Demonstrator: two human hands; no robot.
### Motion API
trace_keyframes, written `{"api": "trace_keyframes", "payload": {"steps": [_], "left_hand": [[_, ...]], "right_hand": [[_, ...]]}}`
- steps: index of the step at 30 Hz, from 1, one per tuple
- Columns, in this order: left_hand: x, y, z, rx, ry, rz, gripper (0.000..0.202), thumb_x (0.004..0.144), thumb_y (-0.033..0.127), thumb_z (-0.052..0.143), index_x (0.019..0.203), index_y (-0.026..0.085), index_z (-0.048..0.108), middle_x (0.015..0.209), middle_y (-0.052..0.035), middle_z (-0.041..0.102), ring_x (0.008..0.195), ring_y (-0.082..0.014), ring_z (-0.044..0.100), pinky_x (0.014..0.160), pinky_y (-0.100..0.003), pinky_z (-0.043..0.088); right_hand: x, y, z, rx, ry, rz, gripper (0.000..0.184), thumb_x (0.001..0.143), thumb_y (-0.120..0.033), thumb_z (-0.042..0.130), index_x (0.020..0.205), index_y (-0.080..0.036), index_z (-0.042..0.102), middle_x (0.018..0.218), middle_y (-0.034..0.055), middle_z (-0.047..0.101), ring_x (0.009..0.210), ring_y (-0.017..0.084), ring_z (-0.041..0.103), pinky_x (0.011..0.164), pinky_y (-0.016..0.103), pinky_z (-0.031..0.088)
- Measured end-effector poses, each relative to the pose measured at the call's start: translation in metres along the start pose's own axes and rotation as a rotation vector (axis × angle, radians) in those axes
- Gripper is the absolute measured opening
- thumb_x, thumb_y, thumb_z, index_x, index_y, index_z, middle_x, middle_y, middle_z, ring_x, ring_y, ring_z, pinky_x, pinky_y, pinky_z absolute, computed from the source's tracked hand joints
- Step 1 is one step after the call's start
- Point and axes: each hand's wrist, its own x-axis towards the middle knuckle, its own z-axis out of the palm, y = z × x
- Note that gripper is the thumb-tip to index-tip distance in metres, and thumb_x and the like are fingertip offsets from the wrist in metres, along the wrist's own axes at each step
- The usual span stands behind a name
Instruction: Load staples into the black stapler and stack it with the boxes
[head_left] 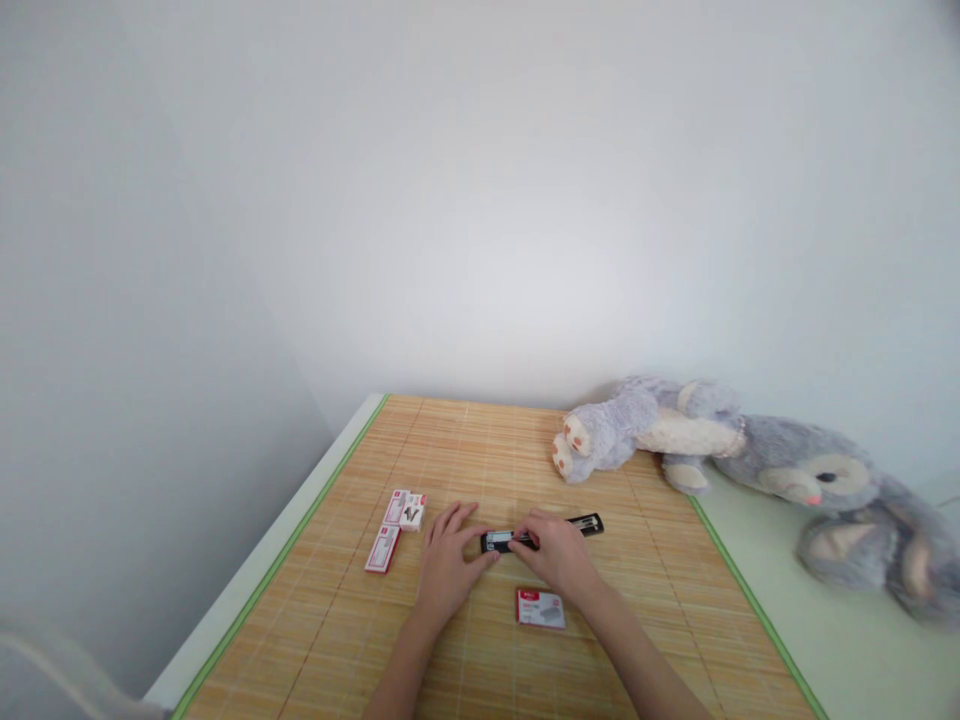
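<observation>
Slim black stapler (498, 541), as we judge it, lies mid-mat on bamboo mat (465, 455). Left hand (448, 550) clasps left end between thumb and forefinger; right hand (556, 548) pinches middle, anything between fingertips hidden. Risk, we judge: weak left hold could let stapler swivel under right-hand pressure, nipping fingertip. Near red-and-white box (540, 609), three boxes (382, 549) at left: printed, lettering too small for us.
</observation>
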Motion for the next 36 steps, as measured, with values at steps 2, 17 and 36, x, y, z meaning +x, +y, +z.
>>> {"api": "trace_keyframes", "payload": {"steps": [2,17,36], "left_hand": [[0.000,0.000,0.000,0.007,0.002,0.001,0.035,0.083,0.045,0.076,0.118,0.042,0.073,0.154,0.0041,0.053,0.149,-0.0287,0.036,0.121,-0.055,0.028],[-0.001,0.004,-0.001,-0.028,-0.019,0.053,0.033,0.086,0.042,0.074,0.119,0.039,0.072,0.150,0.0030,0.057,0.147,-0.0284,0.039,0.124,-0.055,0.022],[-0.002,0.036,0.013,-0.112,-0.075,0.111,0.033,0.083,0.039,0.076,0.116,0.035,0.072,0.143,-0.0015,0.062,0.144,-0.0298,0.042,0.124,-0.056,0.022]], "right_hand": [[-0.001,-0.006,0.004,-0.005,-0.011,-0.003,0.009,0.091,-0.034,0.070,0.092,-0.026,0.075,0.091,0.0001,0.069,0.080,0.018,0.063,0.068,0.026,0.037],[-0.037,0.106,-0.081,0.312,-0.083,0.126,0.039,0.080,-0.039,0.075,0.116,-0.025,0.076,0.108,0.0067,0.076,0.093,0.026,0.069,0.086,0.040,0.053],[-0.003,0.021,-0.034,0.223,-0.133,-0.119,0.009,0.074,-0.021,0.076,0.080,-0.022,0.069,0.078,-0.0029,0.061,0.075,0.016,0.055,0.069,0.025,0.037]]}}
